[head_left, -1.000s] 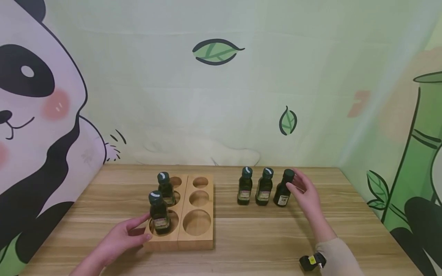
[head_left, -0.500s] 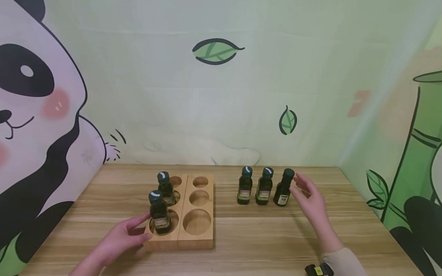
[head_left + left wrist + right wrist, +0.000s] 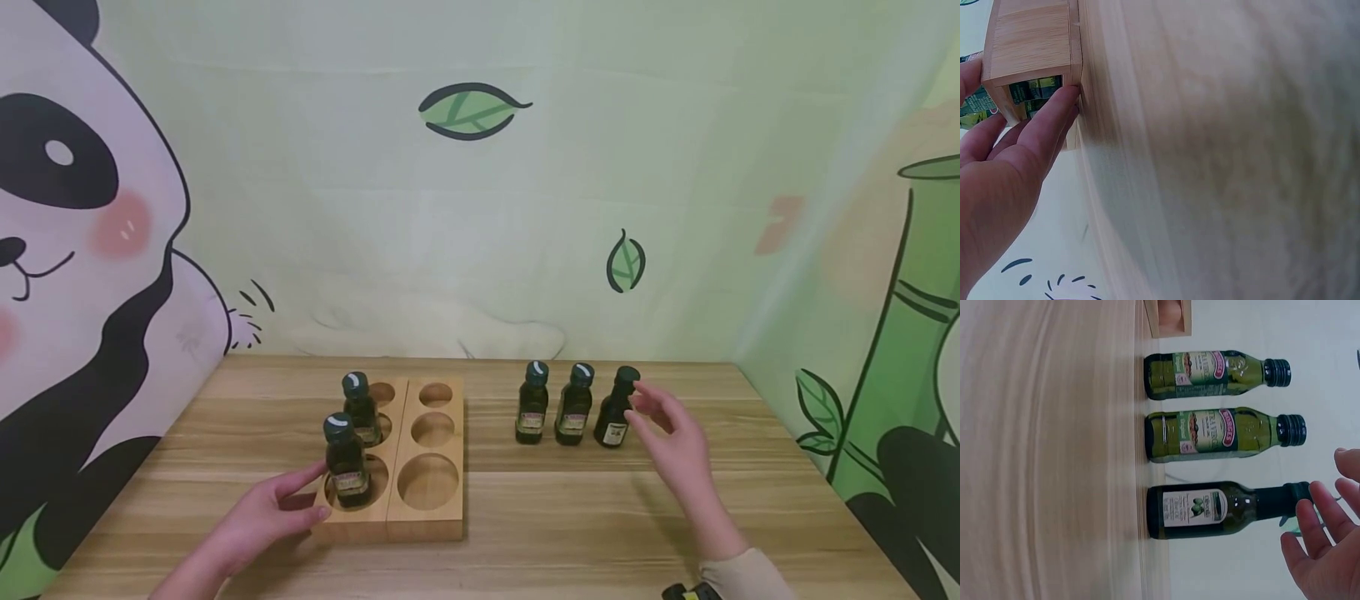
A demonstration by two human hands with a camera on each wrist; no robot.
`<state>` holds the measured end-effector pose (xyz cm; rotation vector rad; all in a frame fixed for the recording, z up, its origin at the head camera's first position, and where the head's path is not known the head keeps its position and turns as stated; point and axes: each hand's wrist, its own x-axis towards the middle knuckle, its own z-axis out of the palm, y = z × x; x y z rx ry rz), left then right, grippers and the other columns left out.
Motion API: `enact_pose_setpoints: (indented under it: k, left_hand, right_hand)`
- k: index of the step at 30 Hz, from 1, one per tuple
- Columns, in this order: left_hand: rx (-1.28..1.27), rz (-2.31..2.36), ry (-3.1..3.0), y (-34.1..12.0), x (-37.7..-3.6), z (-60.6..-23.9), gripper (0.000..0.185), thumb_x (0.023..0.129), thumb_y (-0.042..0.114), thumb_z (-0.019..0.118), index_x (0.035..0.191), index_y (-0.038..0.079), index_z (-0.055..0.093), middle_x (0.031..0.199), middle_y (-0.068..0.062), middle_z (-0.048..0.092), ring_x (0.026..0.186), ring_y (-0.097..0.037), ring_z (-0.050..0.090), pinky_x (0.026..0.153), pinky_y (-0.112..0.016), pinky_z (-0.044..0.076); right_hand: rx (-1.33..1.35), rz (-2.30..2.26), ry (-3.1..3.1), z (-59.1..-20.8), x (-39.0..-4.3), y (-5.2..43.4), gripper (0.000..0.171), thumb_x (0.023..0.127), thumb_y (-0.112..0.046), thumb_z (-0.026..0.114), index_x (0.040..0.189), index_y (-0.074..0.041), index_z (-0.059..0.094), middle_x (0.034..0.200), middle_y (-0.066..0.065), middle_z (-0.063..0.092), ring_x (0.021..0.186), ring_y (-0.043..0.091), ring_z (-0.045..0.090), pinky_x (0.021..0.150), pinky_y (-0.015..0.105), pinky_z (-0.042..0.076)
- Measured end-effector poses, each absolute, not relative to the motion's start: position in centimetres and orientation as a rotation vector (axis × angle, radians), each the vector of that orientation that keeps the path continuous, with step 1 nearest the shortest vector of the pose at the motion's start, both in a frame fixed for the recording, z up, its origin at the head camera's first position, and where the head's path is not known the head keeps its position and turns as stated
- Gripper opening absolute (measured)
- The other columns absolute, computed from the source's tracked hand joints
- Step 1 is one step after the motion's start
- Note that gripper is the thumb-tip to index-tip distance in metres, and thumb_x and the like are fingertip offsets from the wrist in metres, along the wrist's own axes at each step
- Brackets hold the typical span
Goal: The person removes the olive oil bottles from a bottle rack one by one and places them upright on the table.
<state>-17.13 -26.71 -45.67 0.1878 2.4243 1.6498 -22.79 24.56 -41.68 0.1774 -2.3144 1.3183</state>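
Bottles stand in two groups on the counter (image 3: pixel 525 517): two already sit in the wooden rack (image 3: pixel 423 508), three wait in a row to its right, so four holes remain unfilled. The right hand (image 3: pixel 671 437) hovers with loose, spread fingers just beside the dark bottle (image 3: pixel 615 412), grasping nothing. The left hand (image 3: pixel 262 512) rests flat-fingered against the rack's near corner. Whether fingertips touch the cap is hard to tell; labels are unreadable.

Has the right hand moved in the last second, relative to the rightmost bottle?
Yes, slightly. The right hand drifted back toward the person, then closed in again; its fingers are now at the cap of the rightmost bottle.
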Motion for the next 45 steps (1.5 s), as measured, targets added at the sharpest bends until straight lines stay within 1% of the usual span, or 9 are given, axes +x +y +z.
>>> enact_pose_setpoints:
  k: [6,10,17,19,26,32,37,41,45]
  left_hand:
    - [0.212,1.678,2.393,-26.8,-17.2,-45.9,0.074,0.088,0.017,0.077,0.146,-0.008,0.039,0.152,-0.033,0.029,0.122,-0.048,0.053,0.088,-0.037,0.055]
    - [0.219,1.696,2.369,-26.8,-17.3,-46.0,0.075,0.088,0.017,0.076,0.146,-0.009,0.038,0.152,-0.034,0.027,0.122,-0.048,0.053,0.087,-0.036,0.056]
    - [0.217,1.702,2.353,-26.8,-17.3,-46.0,0.075,0.088,0.017,0.076,0.146,-0.009,0.037,0.152,-0.034,0.027,0.121,-0.048,0.054,0.087,-0.037,0.056]
    - [0.214,1.701,2.354,-26.8,-17.3,-45.9,0.075,0.088,0.017,0.077,0.147,-0.009,0.037,0.152,-0.034,0.027,0.121,-0.048,0.054,0.087,-0.037,0.056]
    - [0.207,1.690,2.365,-26.7,-17.2,-45.8,0.076,0.088,0.017,0.077,0.147,-0.009,0.037,0.152,-0.034,0.027,0.121,-0.048,0.054,0.087,-0.038,0.056]
    - [0.210,1.686,2.365,-26.8,-17.2,-45.8,0.076,0.088,0.017,0.077,0.147,-0.008,0.037,0.152,-0.034,0.027,0.121,-0.049,0.053,0.087,-0.038,0.056]
    - [0.217,1.688,2.362,-26.8,-17.2,-45.8,0.076,0.088,0.017,0.077,0.147,-0.008,0.037,0.152,-0.034,0.027,0.121,-0.048,0.054,0.088,-0.038,0.056]
    - [0.218,1.692,2.356,-26.8,-17.3,-45.8,0.075,0.088,0.017,0.076,0.147,-0.008,0.036,0.152,-0.034,0.027,0.121,-0.048,0.054,0.088,-0.038,0.056]
    - [0.219,1.699,2.346,-26.8,-17.3,-45.8,0.076,0.088,0.017,0.076,0.147,-0.009,0.036,0.152,-0.034,0.026,0.121,-0.048,0.053,0.087,-0.037,0.056]
  right_hand:
    - [0.285,1.299,-2.296,-42.0,-22.8,23.8,0.041,0.092,-0.008,0.071,0.131,-0.004,0.061,0.110,0.012,0.070,0.102,0.021,0.065,0.091,0.012,0.046]
    - [0.342,1.332,-2.290,-42.2,-22.8,23.0,0.040,0.091,-0.005,0.071,0.130,-0.003,0.061,0.108,0.013,0.070,0.100,0.022,0.065,0.090,0.015,0.048]
    - [0.401,1.338,-2.322,-42.6,-22.7,21.1,0.040,0.088,-0.001,0.073,0.127,-0.002,0.062,0.106,0.014,0.071,0.099,0.026,0.067,0.090,0.038,0.054]
    - [0.425,1.350,-2.319,-42.7,-22.6,20.5,0.040,0.088,-0.001,0.073,0.127,-0.002,0.062,0.106,0.012,0.072,0.099,0.026,0.068,0.090,0.040,0.054]
    - [0.496,1.451,-2.299,-43.0,-22.6,18.6,0.040,0.088,-0.003,0.074,0.126,-0.006,0.065,0.105,0.011,0.072,0.100,0.027,0.067,0.091,0.043,0.054]
    - [0.513,1.492,-2.327,-43.3,-22.8,16.9,0.041,0.087,-0.002,0.075,0.127,-0.002,0.063,0.107,0.012,0.072,0.103,0.028,0.067,0.092,0.044,0.053]
    - [0.540,1.539,-2.334,-43.2,-22.9,15.4,0.041,0.088,-0.007,0.074,0.128,-0.005,0.063,0.108,0.012,0.072,0.103,0.026,0.067,0.093,0.048,0.052]
    - [0.581,1.590,-2.309,-43.3,-23.0,13.9,0.041,0.088,-0.002,0.074,0.128,-0.004,0.063,0.107,0.014,0.072,0.104,0.028,0.067,0.095,0.047,0.051]
    - [0.610,1.579,-2.313,-43.4,-22.9,12.4,0.043,0.087,-0.001,0.074,0.128,-0.006,0.063,0.107,0.008,0.072,0.104,0.027,0.067,0.095,0.043,0.052]
